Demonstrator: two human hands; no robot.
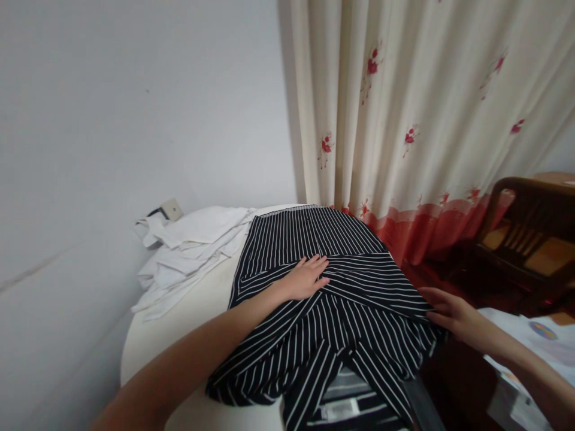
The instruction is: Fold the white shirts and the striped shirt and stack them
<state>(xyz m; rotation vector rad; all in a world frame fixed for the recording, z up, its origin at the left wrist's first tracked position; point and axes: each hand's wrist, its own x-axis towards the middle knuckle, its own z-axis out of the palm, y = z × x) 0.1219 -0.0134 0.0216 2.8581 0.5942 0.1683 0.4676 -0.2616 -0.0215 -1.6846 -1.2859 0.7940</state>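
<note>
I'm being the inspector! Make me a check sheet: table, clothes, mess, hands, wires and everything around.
Surface: rounded white tabletop, partly covered.
Job's things: black garment with thin white stripes, spread out with some creases; pale label near the camera.
Clutter: crumpled white cloth by the wall; white item with a round coloured print, lower right.
Grippers: left hand flat on the garment; right hand at its right edge, grip unclear.
Cables: small dark piece by the wall, too small to identify.
Surroundings: pale wall, cream curtain with red flowers, dark wooden chair.
</note>
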